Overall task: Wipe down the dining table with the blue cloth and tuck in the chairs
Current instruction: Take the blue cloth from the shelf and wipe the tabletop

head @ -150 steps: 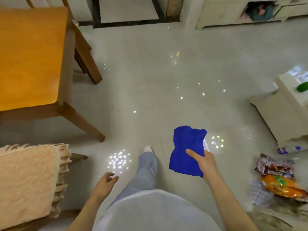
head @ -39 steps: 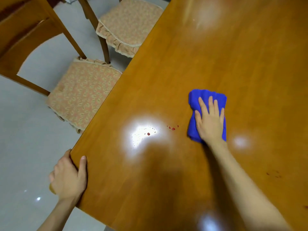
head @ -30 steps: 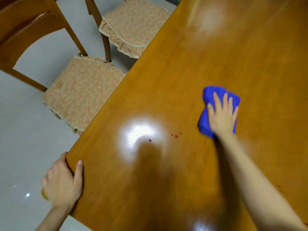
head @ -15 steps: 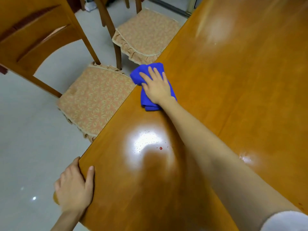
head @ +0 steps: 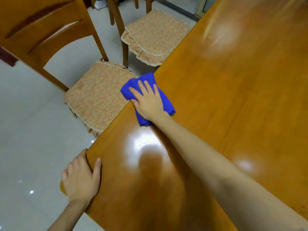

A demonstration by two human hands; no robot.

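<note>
My right hand (head: 148, 102) pressed flat-fingered on the blue cloth (head: 167, 106) at the dining table (head: 233, 97) edge; my left hand (head: 81, 177) gripped its corner to brace.

Outstretched right grip (head: 148, 101) flat; left grip (head: 81, 178) curled.

Bare forearms, unsleeved to the frame's lower edge, lead to the left hand (head: 81, 179), lower left, and the right hand (head: 148, 100), centre.

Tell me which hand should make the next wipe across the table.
Right. The right hand lies flat on the cloth at the left edge of the table, so it could probably sweep straight across. The left hand grips the near corner, apart from the cloth.
</note>
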